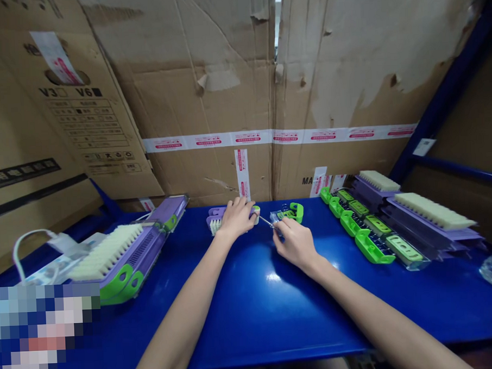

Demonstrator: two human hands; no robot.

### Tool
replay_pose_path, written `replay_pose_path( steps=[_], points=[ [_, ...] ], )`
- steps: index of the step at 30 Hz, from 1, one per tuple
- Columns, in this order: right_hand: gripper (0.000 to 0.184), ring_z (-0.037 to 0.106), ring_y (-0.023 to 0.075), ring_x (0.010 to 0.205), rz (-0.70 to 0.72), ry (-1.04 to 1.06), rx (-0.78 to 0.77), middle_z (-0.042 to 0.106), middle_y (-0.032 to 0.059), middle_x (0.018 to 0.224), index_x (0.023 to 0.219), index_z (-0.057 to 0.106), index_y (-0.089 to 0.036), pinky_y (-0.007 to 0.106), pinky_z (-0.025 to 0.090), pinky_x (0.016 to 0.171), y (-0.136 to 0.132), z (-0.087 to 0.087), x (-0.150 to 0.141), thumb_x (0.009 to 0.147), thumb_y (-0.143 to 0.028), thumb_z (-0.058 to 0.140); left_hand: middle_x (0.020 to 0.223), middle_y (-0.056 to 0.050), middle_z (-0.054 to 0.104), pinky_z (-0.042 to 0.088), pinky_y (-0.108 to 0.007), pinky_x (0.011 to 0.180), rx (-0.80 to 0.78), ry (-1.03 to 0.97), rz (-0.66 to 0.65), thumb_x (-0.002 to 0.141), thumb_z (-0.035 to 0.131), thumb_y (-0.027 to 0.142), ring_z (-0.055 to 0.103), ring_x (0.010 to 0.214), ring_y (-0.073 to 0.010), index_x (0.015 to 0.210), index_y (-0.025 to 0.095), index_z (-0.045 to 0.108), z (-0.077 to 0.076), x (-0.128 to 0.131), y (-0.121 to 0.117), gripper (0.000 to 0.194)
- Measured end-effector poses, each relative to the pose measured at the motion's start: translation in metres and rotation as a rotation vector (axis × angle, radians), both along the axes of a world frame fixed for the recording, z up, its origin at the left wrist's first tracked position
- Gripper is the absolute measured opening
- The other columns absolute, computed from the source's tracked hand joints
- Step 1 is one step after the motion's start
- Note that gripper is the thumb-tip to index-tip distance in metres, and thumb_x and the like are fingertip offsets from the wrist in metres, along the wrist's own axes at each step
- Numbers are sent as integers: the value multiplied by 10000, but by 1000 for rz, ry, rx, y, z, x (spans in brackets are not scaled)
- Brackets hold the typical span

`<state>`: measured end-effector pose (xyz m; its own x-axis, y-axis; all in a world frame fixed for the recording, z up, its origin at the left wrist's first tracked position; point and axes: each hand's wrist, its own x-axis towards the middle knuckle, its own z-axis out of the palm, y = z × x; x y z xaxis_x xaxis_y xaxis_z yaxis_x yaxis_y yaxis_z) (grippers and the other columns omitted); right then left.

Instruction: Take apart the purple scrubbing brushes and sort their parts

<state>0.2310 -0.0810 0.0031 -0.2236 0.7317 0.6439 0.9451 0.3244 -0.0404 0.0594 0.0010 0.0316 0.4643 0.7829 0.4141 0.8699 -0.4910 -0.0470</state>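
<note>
Near the back of the blue table, my left hand (238,217) is wrapped over a small purple brush unit (217,212) with white bristles and a pale green end, pressing it against the tabletop. A screwdriver (266,221) with a thin metal shaft is in the closed fingers of my right hand (293,239). Its tip points left and meets the green end of the brush unit; most of the handle is hidden in my hand. Just behind my right hand lies a bright green curved part (298,211), beside a clear plastic piece.
On the left are stacked purple units with cream bristles (110,250) and a white power strip (65,263) with a cable. To the right stand green clips (369,245) in a row and more bristled purple units (430,212). Cardboard (209,99) walls the back.
</note>
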Motion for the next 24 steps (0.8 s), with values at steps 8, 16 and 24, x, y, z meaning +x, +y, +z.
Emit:
replay_pose_path(
  steps=[8,16,24],
  points=[
    [240,604,165,810,-352,131,-20,664,51,880,890,668,-186,245,334,579,18,18,50,876,-278,446,1057,-127,598,360,-436,841,16,12,62,900,412,424,502,1028,-296,1071,183,628,2,3,-4,365],
    [288,641,236,833,-625,129,-374,669,143,948,918,699,-157,286,420,645,33,17,81,854,-250,434,1041,-60,681,336,-430,875,-101,-256,115,863,481,425,558,1015,-266,980,232,626,3,18,-2,269],
    [293,641,275,917,-608,116,-509,653,181,990,988,677,-138,325,451,691,36,7,84,840,-195,430,980,-69,704,319,-422,932,-89,-430,124,849,495,463,593,996,-258,945,217,640,-2,17,6,301]
  ],
)
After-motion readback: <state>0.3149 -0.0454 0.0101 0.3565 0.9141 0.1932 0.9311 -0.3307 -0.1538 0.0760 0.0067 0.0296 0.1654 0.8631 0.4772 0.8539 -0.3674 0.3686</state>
